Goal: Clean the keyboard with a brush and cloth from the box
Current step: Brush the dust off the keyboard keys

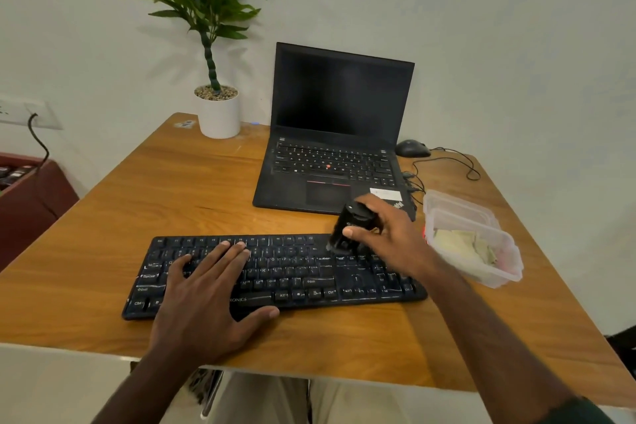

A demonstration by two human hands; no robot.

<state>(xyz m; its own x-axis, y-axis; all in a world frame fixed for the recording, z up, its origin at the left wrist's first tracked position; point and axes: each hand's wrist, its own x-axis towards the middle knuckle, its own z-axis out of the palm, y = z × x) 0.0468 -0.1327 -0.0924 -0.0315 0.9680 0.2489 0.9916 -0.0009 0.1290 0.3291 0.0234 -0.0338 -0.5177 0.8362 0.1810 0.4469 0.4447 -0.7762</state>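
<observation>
Desk: brush in right grip.

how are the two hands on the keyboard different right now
The left hand lies flat with straight fingers spread over the left half of the keyboard, thumb on the table at its near edge; it holds nothing. The right hand is raised over the right half, with fingers curled round a black brush whose lower end meets the upper key rows. Both hands are bare and reach from the near edge.
</observation>
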